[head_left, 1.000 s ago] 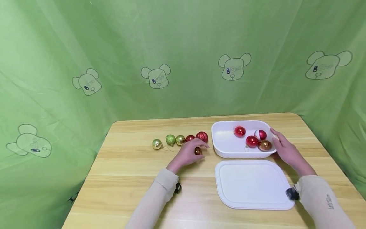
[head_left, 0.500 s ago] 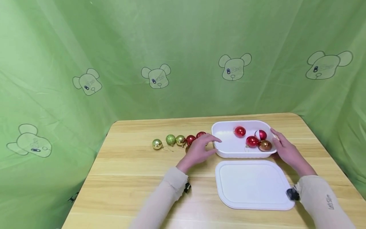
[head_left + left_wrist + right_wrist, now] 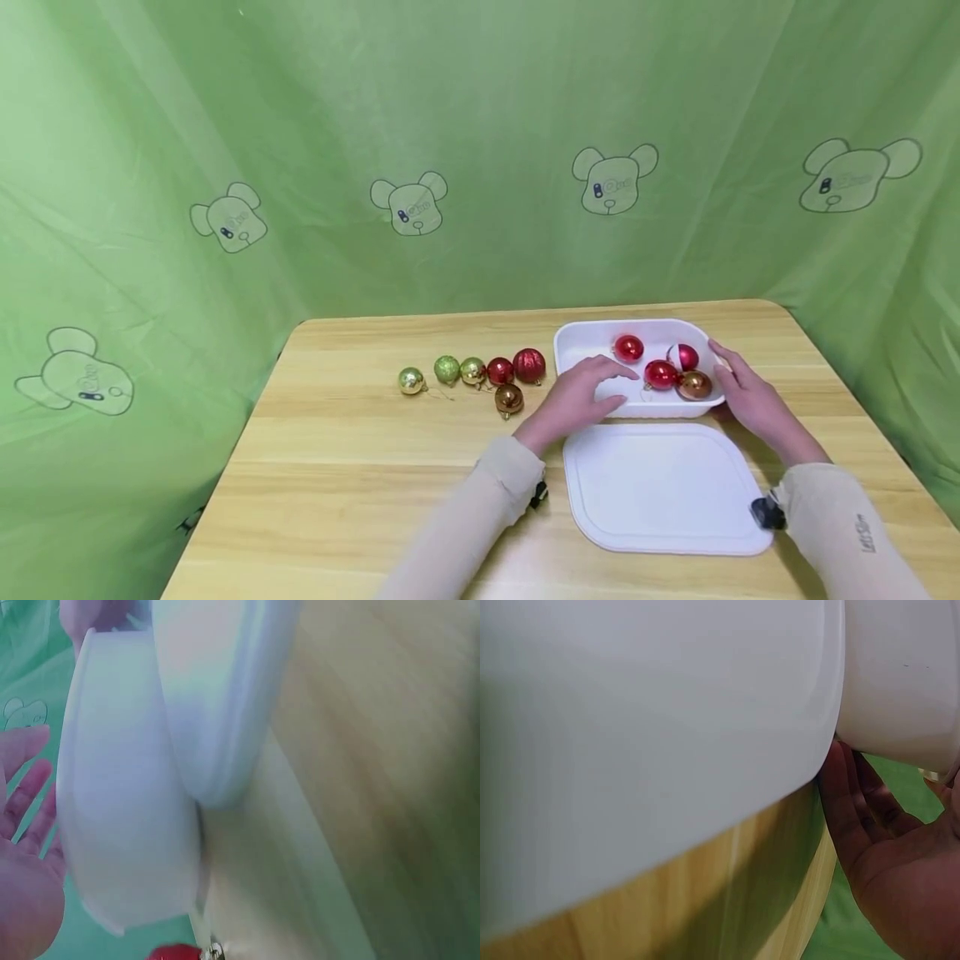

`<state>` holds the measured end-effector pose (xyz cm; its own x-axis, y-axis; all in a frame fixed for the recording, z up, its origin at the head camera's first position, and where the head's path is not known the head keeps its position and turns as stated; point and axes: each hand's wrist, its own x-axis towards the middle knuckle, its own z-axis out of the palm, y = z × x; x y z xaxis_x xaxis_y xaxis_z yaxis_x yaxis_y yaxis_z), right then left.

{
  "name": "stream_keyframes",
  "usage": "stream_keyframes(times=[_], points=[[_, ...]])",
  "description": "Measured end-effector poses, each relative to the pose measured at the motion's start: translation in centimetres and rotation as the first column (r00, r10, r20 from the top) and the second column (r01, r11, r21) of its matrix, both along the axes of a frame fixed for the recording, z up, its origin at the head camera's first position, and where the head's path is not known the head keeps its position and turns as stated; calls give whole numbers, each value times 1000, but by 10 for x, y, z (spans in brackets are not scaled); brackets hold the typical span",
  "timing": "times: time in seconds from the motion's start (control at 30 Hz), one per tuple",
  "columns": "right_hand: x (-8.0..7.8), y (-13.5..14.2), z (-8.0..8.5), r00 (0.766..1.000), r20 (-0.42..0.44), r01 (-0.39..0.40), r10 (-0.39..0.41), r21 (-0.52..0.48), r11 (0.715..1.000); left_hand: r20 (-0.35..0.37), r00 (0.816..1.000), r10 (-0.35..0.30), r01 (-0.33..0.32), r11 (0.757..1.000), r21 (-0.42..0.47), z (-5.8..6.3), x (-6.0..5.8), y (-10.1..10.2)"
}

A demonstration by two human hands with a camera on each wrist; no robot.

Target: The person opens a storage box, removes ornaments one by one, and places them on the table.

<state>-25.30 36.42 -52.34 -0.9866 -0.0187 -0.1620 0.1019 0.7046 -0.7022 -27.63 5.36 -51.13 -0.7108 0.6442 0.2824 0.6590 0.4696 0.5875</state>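
In the head view my left hand (image 3: 577, 397) hovers over the left part of a white plastic container (image 3: 581, 340), fingers loosely spread, nothing held. My right hand (image 3: 757, 408) grips the container's right end, thumb at the rim and fingers along the outer wall (image 3: 896, 682). Inside lie a red bauble (image 3: 628, 348), a shiny red bauble (image 3: 661, 375), a red-and-white bauble (image 3: 683, 357) and a copper bauble (image 3: 694, 385). Left of the container, on the table, are a brown bauble (image 3: 509, 399), a large dark red bauble (image 3: 529, 365) and a smaller red one.
A flat white lid (image 3: 667, 487) lies in front of the container on the wooden table (image 3: 337, 467). A gold bauble (image 3: 411, 381), a green glitter bauble (image 3: 447, 369) and a yellow-gold bauble (image 3: 473, 371) sit further left. A green curtain (image 3: 495, 267) hangs behind.
My left hand has moved right from beside the brown bauble to over the container, uncovering the red and brown baubles on the table. My right hand stays at the container's end.
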Motion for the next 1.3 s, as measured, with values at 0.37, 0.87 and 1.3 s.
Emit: stream_keyframes(times=[0.37,0.87,1.3], points=[[0,1,-2,1000,-4,-1,1,-3,1000,-40,999,24,-30,986,-167,1,-10,39],[0,0,0,1000,-1,3,-3,25,1000,-62,998,1,-23,937,-350,2,-16,70],[1,-1,-1,999,-48,-5,7,35,999,-52,999,13,-32,920,-391,-3,-18,71]])
